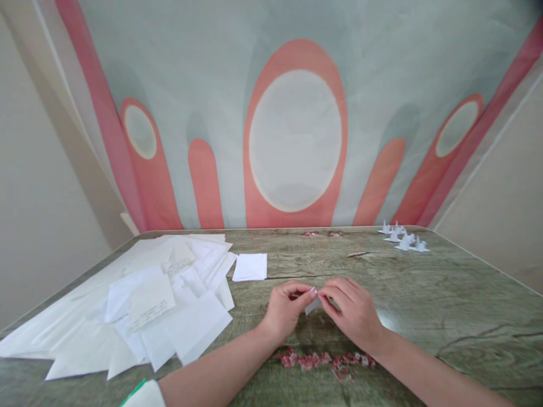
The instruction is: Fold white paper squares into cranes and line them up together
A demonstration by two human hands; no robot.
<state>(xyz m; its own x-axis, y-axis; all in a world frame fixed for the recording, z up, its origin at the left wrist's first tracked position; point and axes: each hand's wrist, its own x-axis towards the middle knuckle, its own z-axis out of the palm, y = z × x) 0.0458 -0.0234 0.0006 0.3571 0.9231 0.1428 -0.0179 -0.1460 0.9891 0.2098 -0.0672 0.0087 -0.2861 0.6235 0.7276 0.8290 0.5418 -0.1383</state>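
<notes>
A small folded piece of white paper [313, 306] is held up between my two hands, a little above the middle of the table. My left hand [287, 310] pinches its upper edge between thumb and forefinger. From the other side, my right hand [352, 310] closes its fingertips on the same paper, close to the left fingertips. Its full folded shape is partly hidden by the fingers. Below the hands, a row of small pink flower shapes [314, 360] runs along the wood-patterned tabletop [445, 305].
Many loose white paper sheets [199, 322] lie spread over the left side. A neat stack of white paper squares [250, 267] lies beside them. Several small folded white paper figures [406, 241] stand at the back right. A patterned backdrop [229, 113] rises behind the table.
</notes>
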